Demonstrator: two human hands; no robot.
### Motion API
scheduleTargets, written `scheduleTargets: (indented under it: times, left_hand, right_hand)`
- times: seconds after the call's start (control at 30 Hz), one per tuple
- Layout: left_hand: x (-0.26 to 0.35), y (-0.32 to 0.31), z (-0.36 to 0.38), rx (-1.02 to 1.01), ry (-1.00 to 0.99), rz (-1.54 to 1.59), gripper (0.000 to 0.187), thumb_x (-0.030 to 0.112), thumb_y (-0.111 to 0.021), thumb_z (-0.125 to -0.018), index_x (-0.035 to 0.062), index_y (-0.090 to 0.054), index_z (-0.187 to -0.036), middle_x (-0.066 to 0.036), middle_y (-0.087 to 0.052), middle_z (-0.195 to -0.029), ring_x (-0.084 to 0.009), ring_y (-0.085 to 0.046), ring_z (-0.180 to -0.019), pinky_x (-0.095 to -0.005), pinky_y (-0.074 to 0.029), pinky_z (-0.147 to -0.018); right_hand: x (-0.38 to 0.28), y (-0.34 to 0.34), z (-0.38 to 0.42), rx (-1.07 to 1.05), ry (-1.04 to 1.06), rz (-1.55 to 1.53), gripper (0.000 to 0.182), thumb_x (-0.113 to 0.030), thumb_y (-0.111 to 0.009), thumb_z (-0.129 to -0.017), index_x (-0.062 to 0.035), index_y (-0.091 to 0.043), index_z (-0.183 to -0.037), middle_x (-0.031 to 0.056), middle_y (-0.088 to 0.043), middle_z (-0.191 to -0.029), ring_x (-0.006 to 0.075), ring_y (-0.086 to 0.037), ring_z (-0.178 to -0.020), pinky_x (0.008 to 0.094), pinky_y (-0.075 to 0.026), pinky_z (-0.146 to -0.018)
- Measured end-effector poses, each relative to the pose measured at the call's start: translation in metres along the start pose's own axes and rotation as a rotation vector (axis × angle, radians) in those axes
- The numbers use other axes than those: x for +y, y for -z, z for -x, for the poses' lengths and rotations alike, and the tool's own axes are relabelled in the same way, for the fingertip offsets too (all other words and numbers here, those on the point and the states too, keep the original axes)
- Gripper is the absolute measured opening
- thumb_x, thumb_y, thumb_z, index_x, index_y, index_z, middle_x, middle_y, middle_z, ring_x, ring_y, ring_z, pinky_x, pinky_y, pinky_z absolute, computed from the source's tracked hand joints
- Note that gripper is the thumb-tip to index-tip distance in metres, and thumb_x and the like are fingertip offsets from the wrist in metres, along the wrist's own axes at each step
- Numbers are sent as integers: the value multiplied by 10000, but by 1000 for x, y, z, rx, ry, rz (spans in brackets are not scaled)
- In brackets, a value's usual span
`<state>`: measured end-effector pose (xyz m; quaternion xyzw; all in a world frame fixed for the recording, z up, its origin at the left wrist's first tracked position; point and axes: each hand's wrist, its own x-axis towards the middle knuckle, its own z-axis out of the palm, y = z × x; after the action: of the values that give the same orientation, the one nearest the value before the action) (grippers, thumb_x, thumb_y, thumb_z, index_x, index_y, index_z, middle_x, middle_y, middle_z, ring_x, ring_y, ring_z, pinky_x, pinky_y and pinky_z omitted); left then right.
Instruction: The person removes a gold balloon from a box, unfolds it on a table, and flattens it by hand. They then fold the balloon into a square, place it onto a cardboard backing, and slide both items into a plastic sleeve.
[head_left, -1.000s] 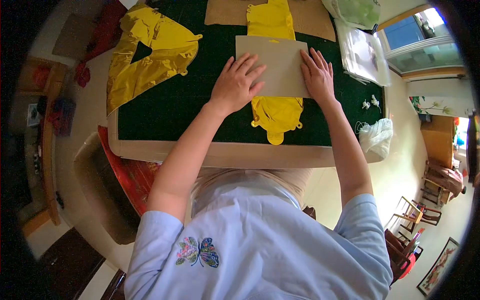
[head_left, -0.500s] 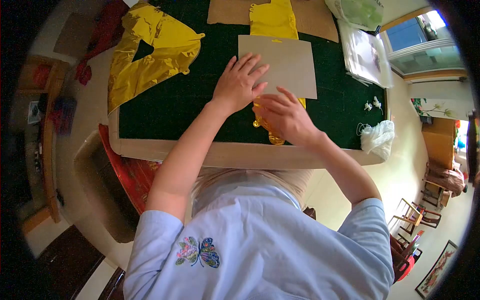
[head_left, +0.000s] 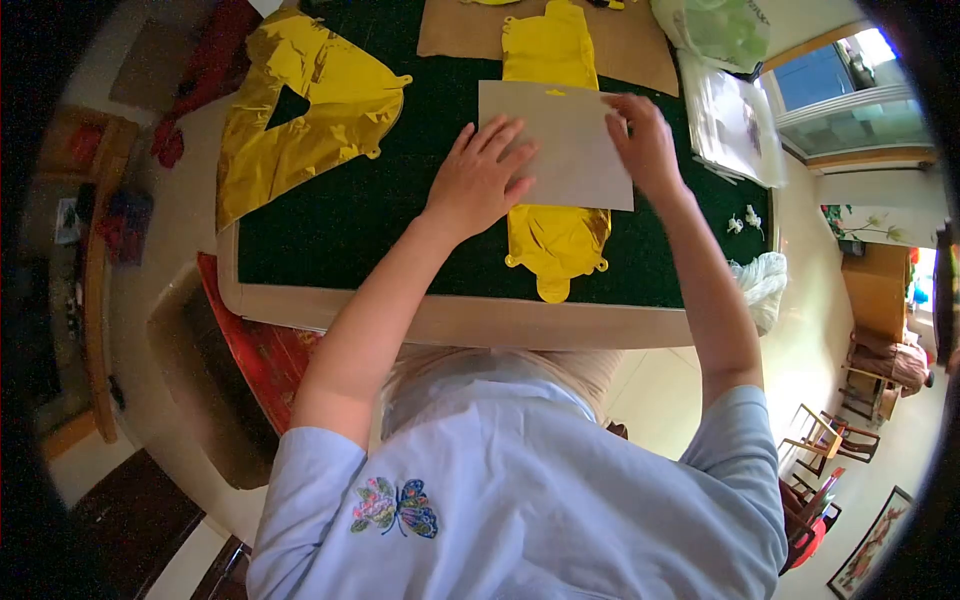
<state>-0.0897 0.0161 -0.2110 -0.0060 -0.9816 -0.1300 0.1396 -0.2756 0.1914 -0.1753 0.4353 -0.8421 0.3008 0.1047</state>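
Green bench (head_left: 300,240), upper middle of the frame: a card (head_left: 575,155) lies across gold foil (head_left: 560,235). The left hand (head_left: 478,185) rests spread on its left side; the right hand (head_left: 647,145) has left the foil's lower end, baring it, for the card's upper right corner, fingers bent, grip unclear.

the left hand (head_left: 480,178) lies spread on the left side of a grey card (head_left: 555,150); the right hand (head_left: 645,145) bends its fingers at the card's upper right. yellow foil (head_left: 558,240) shows above and below the card on the green-topped desk (head_left: 330,240).
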Motion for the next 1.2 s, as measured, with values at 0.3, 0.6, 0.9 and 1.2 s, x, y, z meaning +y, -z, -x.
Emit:
scheduleTargets:
  times: [0.3,0.6,0.9,1.2]
  left_hand:
    - [1,2,0,-2,12,24,449,332,-560,-900,172,-487,-1313,-115,-403,-1413,-292,-327,-1355,-506,-252,-1118]
    - [1,3,0,26,-5,44,445,310,-605,-866,166,-503,-1274,-113,-433,-1373,-305,-367,-1315,-520,-273,-1102]
    - [2,3,0,27,8,33,445,315,-603,-867,180,-507,-1280,-99,-434,-1379,-295,-372,-1314,-519,-277,-1099]
    - [1,1,0,-1,7,23,458,339,-576,-885,176,-502,-1307,-101,-426,-1394,-299,-362,-1329,-519,-259,-1111]
  right_hand:
    - [41,-25,-96,-444,-612,-147,435,-407,-715,-795,18,-691,-887,65,-664,-782,160,-598,-720,287,-476,-681]
    - [66,-40,-106,-581,-585,-184,405,-374,-767,-753,-25,-709,-949,-1,-618,-769,91,-532,-676,247,-435,-626]
    - [57,-37,-100,-512,-564,-431,330,-241,-734,-797,-8,-684,-1026,8,-641,-829,102,-561,-731,251,-450,-658]
    - [33,1,-61,-383,-173,-446,168,-66,-628,-827,3,-668,-974,67,-685,-936,156,-625,-857,280,-482,-816]
